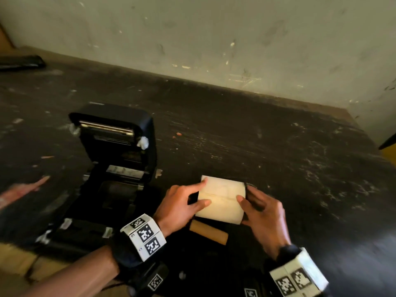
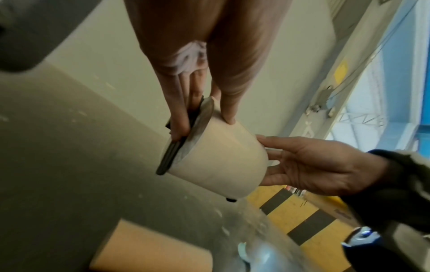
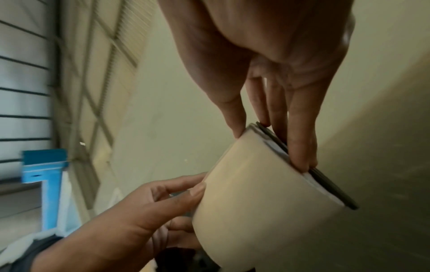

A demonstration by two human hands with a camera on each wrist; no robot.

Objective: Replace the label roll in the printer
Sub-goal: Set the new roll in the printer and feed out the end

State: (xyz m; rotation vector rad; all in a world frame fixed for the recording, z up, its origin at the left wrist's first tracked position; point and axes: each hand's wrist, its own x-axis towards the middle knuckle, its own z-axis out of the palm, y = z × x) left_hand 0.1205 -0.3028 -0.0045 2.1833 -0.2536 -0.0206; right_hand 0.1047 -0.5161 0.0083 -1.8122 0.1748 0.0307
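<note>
A cream label roll (image 1: 221,199) with a black flange on each end hangs just above the dark table, right of the open black printer (image 1: 120,168). My left hand (image 1: 201,192) holds its left end, thumb and forefinger on the paper. My right hand (image 1: 245,196) holds the right end. In the left wrist view my left hand (image 2: 204,127) has its fingers (image 2: 179,127) on the black flange (image 2: 170,156) and its thumb on the roll (image 2: 216,158). In the right wrist view my right hand (image 3: 271,150) pinches the roll (image 3: 256,202) the same way.
A bare brown cardboard core (image 1: 209,231) lies on the table just under the roll, near the front edge. The printer's lid (image 1: 115,129) stands up and its bay is open. Another person's finger (image 1: 32,185) points in from the far left. A wall runs behind the table (image 1: 278,146).
</note>
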